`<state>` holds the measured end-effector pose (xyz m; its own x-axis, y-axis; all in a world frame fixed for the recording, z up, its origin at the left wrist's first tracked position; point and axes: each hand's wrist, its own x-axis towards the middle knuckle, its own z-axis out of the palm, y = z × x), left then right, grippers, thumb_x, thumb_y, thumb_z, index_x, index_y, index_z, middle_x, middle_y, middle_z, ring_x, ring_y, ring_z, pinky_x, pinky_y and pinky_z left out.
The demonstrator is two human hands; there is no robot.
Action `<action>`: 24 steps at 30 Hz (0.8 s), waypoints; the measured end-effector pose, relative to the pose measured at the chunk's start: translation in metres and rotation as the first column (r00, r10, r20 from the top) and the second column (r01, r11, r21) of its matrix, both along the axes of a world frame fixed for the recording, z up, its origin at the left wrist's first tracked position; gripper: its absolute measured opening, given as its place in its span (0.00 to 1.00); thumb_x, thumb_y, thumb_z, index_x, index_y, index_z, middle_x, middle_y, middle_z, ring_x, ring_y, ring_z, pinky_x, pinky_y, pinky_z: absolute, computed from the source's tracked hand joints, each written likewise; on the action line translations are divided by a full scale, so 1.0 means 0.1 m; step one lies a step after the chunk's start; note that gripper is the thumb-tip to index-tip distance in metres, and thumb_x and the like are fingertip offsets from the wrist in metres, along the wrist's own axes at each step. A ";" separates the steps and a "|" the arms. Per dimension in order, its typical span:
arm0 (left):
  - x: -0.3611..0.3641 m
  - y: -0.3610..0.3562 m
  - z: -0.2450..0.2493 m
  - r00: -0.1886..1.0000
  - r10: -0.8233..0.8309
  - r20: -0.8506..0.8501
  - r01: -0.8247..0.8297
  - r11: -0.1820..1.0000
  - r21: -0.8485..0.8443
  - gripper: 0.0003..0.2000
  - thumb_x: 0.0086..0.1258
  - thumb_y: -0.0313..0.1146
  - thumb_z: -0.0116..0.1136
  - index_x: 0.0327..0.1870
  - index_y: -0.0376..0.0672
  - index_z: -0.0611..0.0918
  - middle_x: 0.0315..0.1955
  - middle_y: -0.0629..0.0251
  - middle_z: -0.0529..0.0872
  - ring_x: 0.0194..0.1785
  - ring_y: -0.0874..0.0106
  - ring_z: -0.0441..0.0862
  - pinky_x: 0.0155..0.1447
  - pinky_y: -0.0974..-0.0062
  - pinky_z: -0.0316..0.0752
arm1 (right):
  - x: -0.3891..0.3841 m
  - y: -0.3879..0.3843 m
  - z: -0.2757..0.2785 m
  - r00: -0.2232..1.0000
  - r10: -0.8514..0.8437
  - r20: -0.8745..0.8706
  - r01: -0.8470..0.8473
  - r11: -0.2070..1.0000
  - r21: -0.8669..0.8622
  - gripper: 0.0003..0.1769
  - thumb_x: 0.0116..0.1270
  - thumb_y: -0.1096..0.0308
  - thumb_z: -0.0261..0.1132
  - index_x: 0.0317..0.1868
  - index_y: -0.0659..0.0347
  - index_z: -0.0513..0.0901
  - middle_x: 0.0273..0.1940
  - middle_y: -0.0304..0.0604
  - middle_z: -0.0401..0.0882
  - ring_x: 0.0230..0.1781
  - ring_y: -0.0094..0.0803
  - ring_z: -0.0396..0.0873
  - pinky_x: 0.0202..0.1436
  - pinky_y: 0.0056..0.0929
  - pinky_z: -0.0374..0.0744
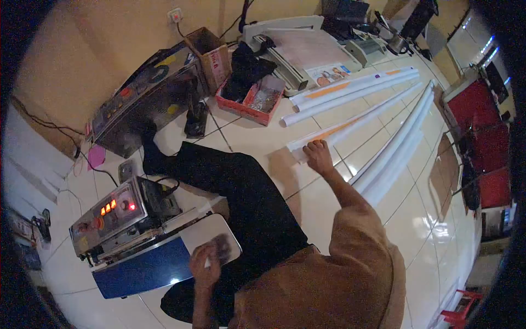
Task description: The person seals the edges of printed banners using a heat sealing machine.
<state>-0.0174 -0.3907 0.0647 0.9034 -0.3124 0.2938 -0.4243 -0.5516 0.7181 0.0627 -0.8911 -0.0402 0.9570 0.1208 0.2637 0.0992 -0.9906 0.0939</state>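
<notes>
My left hand (205, 262) is over the pale end plate of a tabletop sealing machine (109, 211) with a blue belt (141, 268). Its fingers look curled and are partly blurred. A small white bit shows at them, too small to name. With fingers closed, my right hand (319, 156) grips the near end of a long white-and-orange packet (342, 127) on the tiled floor. Lit orange digits and a red lamp glow on the machine's front. My legs in black trousers stretch between the machine and the packet.
More long white rolls (392, 145) lie to the right. A red-edged box (252, 101) holds dark cloth and clear material. Beyond are a paper trimmer (307, 49), a cardboard box (211, 57) and a second machine (148, 101). Cables run along the wall. A red stool (463, 308) stands lower right.
</notes>
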 end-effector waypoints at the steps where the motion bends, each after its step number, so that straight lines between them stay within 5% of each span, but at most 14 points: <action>1: 0.02 -0.24 0.05 0.993 -0.009 -0.118 -0.002 0.996 -0.090 0.12 0.70 0.37 0.57 0.47 0.40 0.82 0.44 0.56 0.86 0.48 0.61 0.83 0.54 0.68 0.77 | -0.04 0.24 0.21 0.997 -0.012 0.071 0.006 0.996 0.084 0.14 0.53 0.67 0.62 0.43 0.55 0.80 0.42 0.44 0.77 0.47 0.42 0.75 0.55 0.48 0.71; 3: -0.01 -0.63 0.01 0.744 -0.180 -0.644 -0.247 0.821 -0.514 0.19 0.73 0.40 0.56 0.59 0.38 0.76 0.54 0.54 0.81 0.56 0.61 0.80 0.61 0.62 0.74 | -0.23 0.83 0.59 0.994 -0.044 0.103 0.027 0.987 0.156 0.15 0.51 0.66 0.63 0.41 0.56 0.80 0.40 0.44 0.78 0.47 0.44 0.75 0.56 0.51 0.70; 5: 0.01 -0.87 -0.22 0.537 -0.511 -0.672 -0.523 0.424 -0.740 0.23 0.74 0.39 0.55 0.65 0.38 0.69 0.58 0.55 0.77 0.58 0.65 0.78 0.64 0.64 0.72 | -0.46 1.47 0.84 0.980 -0.044 -0.194 0.075 0.986 0.152 0.14 0.51 0.65 0.63 0.40 0.58 0.80 0.40 0.45 0.79 0.47 0.46 0.76 0.58 0.54 0.68; 9: -0.01 -1.15 -0.25 0.507 -0.455 -0.732 -0.561 0.470 -0.681 0.20 0.75 0.40 0.55 0.60 0.36 0.74 0.50 0.61 0.83 0.52 0.69 0.81 0.59 0.70 0.75 | -1.07 2.21 1.07 0.895 0.441 -0.071 -0.372 0.823 0.429 0.18 0.52 0.65 0.65 0.46 0.57 0.82 0.49 0.47 0.80 0.56 0.47 0.75 0.64 0.56 0.66; 12: -0.04 -1.04 -0.01 0.672 -0.198 -0.714 -0.283 0.822 -0.494 0.18 0.68 0.28 0.61 0.58 0.36 0.75 0.46 0.59 0.83 0.48 0.72 0.81 0.53 0.73 0.77 | -1.14 2.08 1.07 0.780 0.622 -0.068 -0.462 0.645 0.609 0.22 0.51 0.64 0.69 0.49 0.55 0.82 0.53 0.48 0.80 0.60 0.46 0.73 0.68 0.53 0.63; 15: -0.03 -0.74 -0.07 0.666 -0.062 -0.743 -0.308 0.885 -0.350 0.18 0.66 0.28 0.65 0.56 0.38 0.78 0.42 0.62 0.83 0.45 0.76 0.78 0.50 0.78 0.73 | -0.88 1.53 1.22 0.744 0.578 -0.335 -0.162 0.643 0.748 0.25 0.49 0.60 0.73 0.50 0.53 0.82 0.54 0.48 0.79 0.61 0.46 0.73 0.69 0.49 0.65; 17: -0.05 -0.64 -0.13 0.730 -0.039 -0.682 -0.362 0.825 -0.434 0.16 0.65 0.26 0.64 0.53 0.38 0.79 0.38 0.67 0.82 0.39 0.77 0.77 0.47 0.79 0.73 | -0.80 0.88 0.95 0.826 0.365 -0.430 -0.056 0.812 0.582 0.27 0.50 0.55 0.72 0.52 0.54 0.81 0.56 0.49 0.78 0.60 0.47 0.74 0.66 0.47 0.68; 18: -0.04 -0.59 -0.14 0.790 0.021 -0.612 -0.362 0.823 -0.439 0.15 0.65 0.27 0.64 0.52 0.38 0.80 0.36 0.68 0.81 0.37 0.77 0.76 0.47 0.78 0.73 | -0.74 0.49 0.64 0.817 0.046 -0.575 0.285 0.835 0.471 0.22 0.57 0.55 0.67 0.51 0.53 0.82 0.53 0.49 0.80 0.58 0.45 0.75 0.64 0.48 0.70; 19: -0.03 -0.56 -0.15 0.841 0.082 -0.535 -0.362 0.820 -0.443 0.14 0.65 0.27 0.64 0.51 0.38 0.80 0.35 0.69 0.81 0.36 0.77 0.76 0.46 0.78 0.73 | -0.78 -0.27 -0.09 0.923 0.136 -0.360 0.009 0.928 0.374 0.18 0.65 0.53 0.60 0.50 0.52 0.83 0.48 0.47 0.83 0.58 0.47 0.75 0.64 0.47 0.71; 20: -0.05 -0.53 0.04 0.809 0.158 -0.566 -0.379 0.877 -0.296 0.11 0.68 0.30 0.62 0.48 0.36 0.81 0.36 0.67 0.83 0.38 0.77 0.77 0.49 0.77 0.72 | -0.81 -0.73 -0.50 0.878 -0.266 -0.397 0.280 0.960 -0.023 0.20 0.60 0.60 0.60 0.52 0.56 0.81 0.47 0.45 0.83 0.57 0.45 0.76 0.62 0.44 0.74; 21: -0.07 -0.53 0.08 0.809 0.157 -0.566 -0.380 0.875 -0.301 0.11 0.68 0.30 0.62 0.48 0.36 0.81 0.36 0.67 0.83 0.38 0.77 0.77 0.49 0.77 0.72 | -0.83 -0.68 -0.09 0.790 -0.478 -0.383 0.493 0.867 -0.067 0.23 0.58 0.60 0.65 0.54 0.59 0.79 0.49 0.52 0.80 0.54 0.52 0.76 0.58 0.50 0.76; 22: -0.11 -0.52 0.10 0.792 0.130 -0.596 -0.400 0.849 -0.346 0.10 0.69 0.31 0.61 0.47 0.36 0.81 0.36 0.67 0.84 0.38 0.77 0.77 0.48 0.78 0.72 | -0.88 -0.84 -0.34 0.600 -0.793 -0.105 0.777 0.546 0.314 0.25 0.55 0.60 0.69 0.51 0.63 0.78 0.52 0.59 0.75 0.49 0.56 0.77 0.49 0.56 0.79; 23: -0.16 -0.51 0.10 0.773 0.101 -0.626 -0.421 0.820 -0.388 0.10 0.71 0.32 0.59 0.45 0.35 0.82 0.37 0.66 0.84 0.38 0.77 0.78 0.48 0.78 0.72 | -0.90 -1.05 -0.54 0.604 -0.791 -0.104 0.775 0.551 0.310 0.25 0.55 0.60 0.69 0.51 0.63 0.78 0.52 0.59 0.75 0.49 0.56 0.77 0.49 0.56 0.79; 24: -0.21 -0.49 0.04 0.772 0.103 -0.627 -0.425 0.818 -0.388 0.10 0.71 0.32 0.59 0.45 0.35 0.82 0.37 0.66 0.84 0.38 0.77 0.78 0.48 0.78 0.72 | -0.92 -1.26 -0.71 0.559 -0.795 -0.235 0.660 0.255 0.707 0.24 0.53 0.61 0.70 0.49 0.63 0.77 0.53 0.60 0.73 0.47 0.54 0.77 0.48 0.58 0.79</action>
<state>-0.0380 -0.4398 0.0683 0.9691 0.0044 -0.2465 0.2459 -0.0883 0.9653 -0.0290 -1.0175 -0.1108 0.4819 -0.8755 0.0364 -0.6457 -0.3829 -0.6606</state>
